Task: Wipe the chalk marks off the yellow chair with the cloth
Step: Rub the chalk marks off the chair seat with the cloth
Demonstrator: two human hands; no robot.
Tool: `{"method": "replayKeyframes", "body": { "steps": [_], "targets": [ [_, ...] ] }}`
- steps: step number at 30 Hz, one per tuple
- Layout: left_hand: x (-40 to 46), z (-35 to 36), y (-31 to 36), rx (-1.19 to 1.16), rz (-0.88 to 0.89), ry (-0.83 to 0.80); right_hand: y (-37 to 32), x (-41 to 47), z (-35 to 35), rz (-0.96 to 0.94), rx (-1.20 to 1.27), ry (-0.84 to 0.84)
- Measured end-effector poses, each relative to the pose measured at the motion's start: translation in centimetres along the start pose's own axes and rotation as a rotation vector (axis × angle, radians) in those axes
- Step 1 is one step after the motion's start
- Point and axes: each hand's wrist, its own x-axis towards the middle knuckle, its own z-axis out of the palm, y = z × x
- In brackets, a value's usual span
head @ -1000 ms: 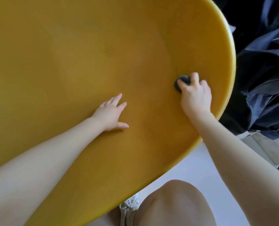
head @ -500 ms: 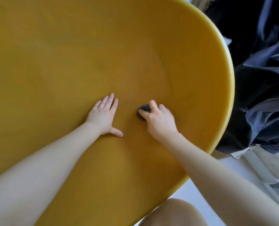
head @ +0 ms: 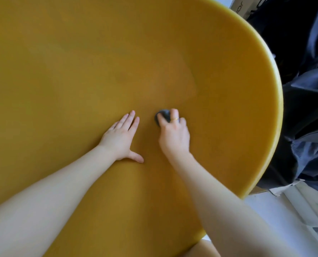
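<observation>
The yellow chair [head: 98, 62] fills most of the view, its curved rim running down the right side. My left hand [head: 122, 137] lies flat on its surface with fingers straight and thumb spread. Just to its right, my right hand [head: 174, 135] grips a small dark grey cloth [head: 162, 115] and presses it against the chair. Most of the cloth is hidden under my fingers. I make out no clear chalk marks on the yellow surface.
Dark blue fabric [head: 306, 112] is heaped beyond the chair's right rim. A cardboard box [head: 241, 6] shows at the top right. Pale floor [head: 284, 216] lies at the lower right, and my knee [head: 200, 249] is at the bottom edge.
My right hand has slid the cloth from near the chair's right rim leftward to the middle, beside my left hand. The left hand stayed flat in place.
</observation>
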Motion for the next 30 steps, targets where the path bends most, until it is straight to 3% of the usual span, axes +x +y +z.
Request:
{"method": "replayKeyframes", "body": {
  "steps": [3,5,7,9,12,15,21,27,30],
  "targets": [
    [0.0,-0.2,0.0,-0.018,-0.007,-0.004,-1.6,-0.3,0.0,-0.087,-0.004,-0.223],
    [-0.1,-0.4,0.1,-0.001,-0.003,-0.015,-0.1,0.7,-1.4,-0.163,-0.073,-0.256],
    [-0.1,-0.6,0.2,0.021,-0.007,-0.031,2.8,2.6,-3.4,-0.159,-0.152,-0.135],
    [0.1,-1.1,0.2,0.044,-0.003,-0.040,5.8,4.6,-5.3,-0.097,-0.225,0.124],
    [1.3,-2.5,-0.2,0.081,0.037,0.047,8.3,7.2,-6.8,-0.068,-0.326,0.386],
    [3.2,-3.9,-0.8,0.144,0.056,0.142,7.6,7.6,-5.7,-0.039,-0.303,0.434],
    [7.7,-5.5,-1.4,0.395,0.054,0.186,5.2,3.9,-0.8,-0.166,-0.225,0.272],
    [8.4,-4.9,-2.2,0.382,0.084,0.182,4.7,13.7,-3.2,-0.306,-0.262,0.453],
    [8.4,-5.1,-2.2,0.390,0.091,0.189,4.3,15.7,-3.2,-0.373,-0.301,0.446]
  ]
}}
